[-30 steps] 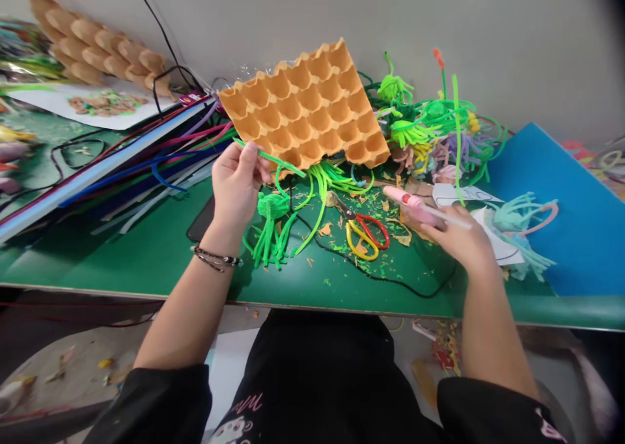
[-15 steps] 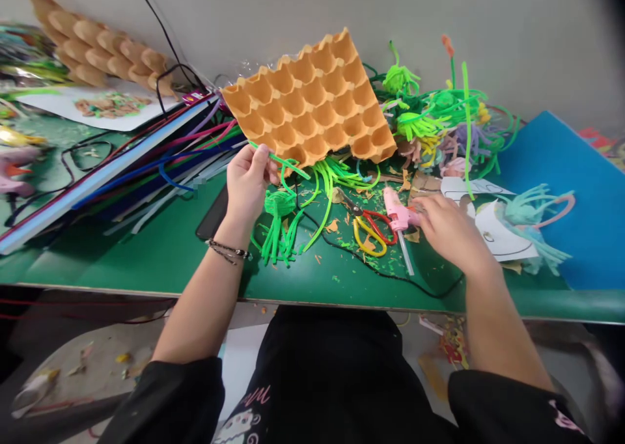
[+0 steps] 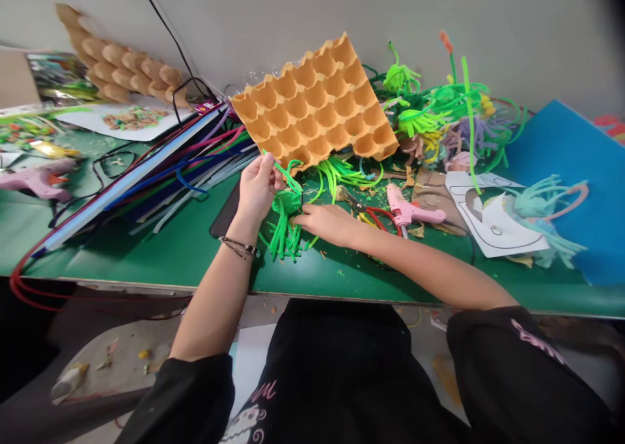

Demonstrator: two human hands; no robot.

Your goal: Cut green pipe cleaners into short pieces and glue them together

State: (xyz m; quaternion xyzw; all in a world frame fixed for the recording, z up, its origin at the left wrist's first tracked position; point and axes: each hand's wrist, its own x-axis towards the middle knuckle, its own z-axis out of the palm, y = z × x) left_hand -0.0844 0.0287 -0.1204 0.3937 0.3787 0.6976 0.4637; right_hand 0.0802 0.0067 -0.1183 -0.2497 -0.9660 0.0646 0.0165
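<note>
My left hand (image 3: 258, 185) is closed in a pinch on a bright green pipe cleaner (image 3: 288, 174), which slants down to the right from the fingertips. Just below lies a green pipe-cleaner tassel (image 3: 283, 232), its strands fanned toward the table's front edge. The fingers of my right hand (image 3: 325, 222) are bent in at the tassel's right side, seemingly gripping it, with the fingertips partly hidden. Right of that hand rests a pink glue gun (image 3: 415, 211). Scissors with red and yellow handles (image 3: 378, 217) are partly covered by my right forearm.
An orange egg tray (image 3: 317, 102) leans behind my hands. Bundled pipe cleaners (image 3: 195, 164) lie left, colourful tassels (image 3: 439, 122) right. A white paper cutout (image 3: 512, 232) sits near a blue board (image 3: 561, 170). Another pink glue gun (image 3: 39, 178) is far left. Scraps litter the green table (image 3: 303, 284).
My right hand has left the pink glue gun and moved left to the green tassel. My left hand still pinches the green pipe cleaner. The whole view has shifted slightly.
</note>
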